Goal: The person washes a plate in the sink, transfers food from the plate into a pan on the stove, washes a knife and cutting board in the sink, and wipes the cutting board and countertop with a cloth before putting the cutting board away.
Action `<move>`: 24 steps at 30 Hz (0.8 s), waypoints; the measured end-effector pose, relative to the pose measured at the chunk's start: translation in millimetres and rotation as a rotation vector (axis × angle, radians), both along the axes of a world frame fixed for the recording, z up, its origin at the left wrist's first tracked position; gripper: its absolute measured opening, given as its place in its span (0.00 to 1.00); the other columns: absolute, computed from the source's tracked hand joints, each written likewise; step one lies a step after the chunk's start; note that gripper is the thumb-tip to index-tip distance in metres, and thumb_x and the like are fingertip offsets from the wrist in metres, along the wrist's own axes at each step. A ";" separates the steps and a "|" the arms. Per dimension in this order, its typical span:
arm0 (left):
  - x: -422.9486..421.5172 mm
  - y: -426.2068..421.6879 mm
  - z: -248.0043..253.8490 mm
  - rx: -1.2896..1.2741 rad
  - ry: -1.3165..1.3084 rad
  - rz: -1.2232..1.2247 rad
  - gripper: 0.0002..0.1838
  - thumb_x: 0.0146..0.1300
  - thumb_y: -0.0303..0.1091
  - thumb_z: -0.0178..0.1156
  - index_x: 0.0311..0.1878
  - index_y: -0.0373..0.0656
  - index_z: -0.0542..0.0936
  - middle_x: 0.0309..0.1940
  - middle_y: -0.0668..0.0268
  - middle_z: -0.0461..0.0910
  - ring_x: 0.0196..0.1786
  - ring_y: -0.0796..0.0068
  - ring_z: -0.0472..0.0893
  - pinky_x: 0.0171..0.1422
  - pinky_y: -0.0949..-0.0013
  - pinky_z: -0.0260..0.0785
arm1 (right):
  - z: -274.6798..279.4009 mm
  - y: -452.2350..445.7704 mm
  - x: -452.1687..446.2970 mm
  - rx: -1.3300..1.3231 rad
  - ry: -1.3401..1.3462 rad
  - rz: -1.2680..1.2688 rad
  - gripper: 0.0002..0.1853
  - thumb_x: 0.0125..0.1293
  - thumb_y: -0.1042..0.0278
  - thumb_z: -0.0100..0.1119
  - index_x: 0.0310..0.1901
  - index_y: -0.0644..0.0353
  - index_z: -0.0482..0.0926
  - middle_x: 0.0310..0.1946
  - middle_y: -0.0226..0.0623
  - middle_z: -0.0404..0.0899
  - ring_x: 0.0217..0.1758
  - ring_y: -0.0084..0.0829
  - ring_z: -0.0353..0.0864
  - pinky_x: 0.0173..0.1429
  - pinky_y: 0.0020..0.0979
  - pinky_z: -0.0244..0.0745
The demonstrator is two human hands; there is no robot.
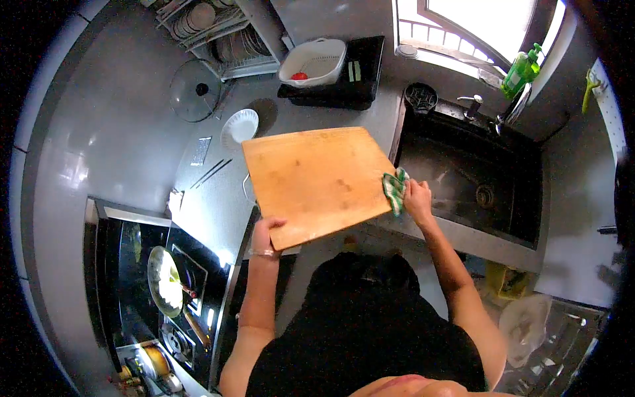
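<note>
A wooden cutting board (pixel 317 182) is held up, tilted, in front of my body. My left hand (pixel 266 231) grips its near left corner, with the thumb on top and the other fingers hidden underneath. At the board's right edge, my right hand (pixel 417 196) is closed around a green and white cloth (pixel 395 190), which lies against that edge. Behind the board, a white plate (pixel 239 128) and a pair of dark chopsticks (pixel 211 173) rest on the grey counter (pixel 198 215).
A dark sink (pixel 456 169) with a faucet (pixel 512 109) is at the right. On the stove (pixel 132 278) at the left sits a frying pan (pixel 165 281) with pale food. A white basket (pixel 313 63) holding something red stands at the back, near a glass lid (pixel 195 99).
</note>
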State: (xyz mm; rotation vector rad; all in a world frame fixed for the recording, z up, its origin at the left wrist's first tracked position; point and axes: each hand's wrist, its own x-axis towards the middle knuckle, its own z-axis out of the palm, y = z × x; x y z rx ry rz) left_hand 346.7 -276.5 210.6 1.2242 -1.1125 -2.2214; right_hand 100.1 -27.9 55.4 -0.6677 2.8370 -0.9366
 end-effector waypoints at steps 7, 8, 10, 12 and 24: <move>-53.0 22.0 26.0 0.006 0.097 -0.077 0.23 0.46 0.25 0.55 0.49 0.32 0.68 0.41 0.55 0.74 0.43 0.58 0.77 0.50 0.57 0.72 | 91.1 -23.9 59.5 -0.584 -0.107 0.403 0.09 0.65 0.68 0.47 0.37 0.65 0.75 0.42 0.49 0.72 0.49 0.44 0.70 0.52 0.36 0.66; -60.2 25.0 34.4 0.022 0.115 -0.104 0.22 0.47 0.26 0.55 0.49 0.33 0.68 0.42 0.56 0.74 0.43 0.58 0.77 0.50 0.57 0.72 | 115.1 -29.7 65.1 -0.689 -0.069 0.571 0.10 0.57 0.71 0.55 0.41 0.63 0.76 0.39 0.47 0.75 0.48 0.46 0.71 0.54 0.41 0.66; -71.6 28.4 47.6 0.056 0.156 -0.155 0.21 0.50 0.27 0.55 0.50 0.36 0.69 0.42 0.58 0.75 0.44 0.59 0.77 0.50 0.57 0.71 | 182.9 -26.9 80.4 -0.464 0.262 0.655 0.22 0.55 0.68 0.58 0.54 0.55 0.70 0.51 0.43 0.72 0.64 0.40 0.59 0.62 0.44 0.57; -79.3 37.2 63.4 0.037 0.179 -0.180 0.18 0.57 0.33 0.52 0.50 0.39 0.70 0.43 0.59 0.75 0.46 0.59 0.77 0.52 0.57 0.71 | 192.2 -37.3 74.3 -0.489 0.381 0.598 0.25 0.50 0.70 0.59 0.53 0.57 0.70 0.50 0.42 0.73 0.61 0.40 0.64 0.60 0.43 0.60; -47.7 -21.2 118.4 -1.516 -0.002 -0.582 0.36 0.45 0.42 0.70 0.58 0.41 0.69 0.50 0.60 0.75 0.52 0.65 0.74 0.58 0.64 0.63 | 261.5 -31.8 -47.8 -0.882 0.162 0.733 0.21 0.53 0.82 0.53 0.52 0.65 0.70 0.44 0.37 0.77 0.49 0.25 0.73 0.54 0.28 0.68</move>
